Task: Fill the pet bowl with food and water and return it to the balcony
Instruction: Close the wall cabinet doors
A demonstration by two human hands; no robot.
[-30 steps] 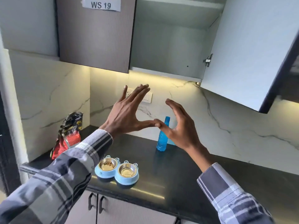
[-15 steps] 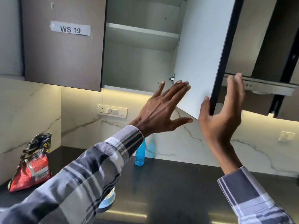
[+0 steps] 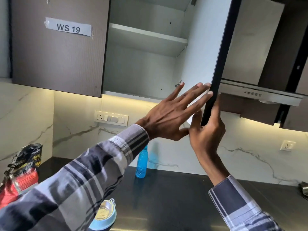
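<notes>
My right hand (image 3: 207,130) grips the lower edge of the open cabinet door (image 3: 205,52), thumb on its white inner face and fingers behind the dark edge. My left hand (image 3: 173,114) lies flat, fingers spread, against the door's inner side with fingertips at the edge. Below, the light blue double pet bowl (image 3: 104,215) sits at the front of the black counter (image 3: 175,197), mostly hidden by my left sleeve; one steel cup shows. A blue water bottle (image 3: 142,164) stands by the back wall. A red and black food bag (image 3: 18,174) stands at the far left.
The cabinet behind the door has bare white shelves (image 3: 146,35). The closed door beside it carries a "WS 19" label (image 3: 68,28). A range hood (image 3: 260,94) hangs to the right. A switch panel (image 3: 111,117) is on the marble wall; a dark object (image 3: 304,187) lies at the counter's right edge.
My view tilted up and to the right. Both hands rose from above the counter to the open cabinet door; my right hand closed on its lower edge and my left flattened against it.
</notes>
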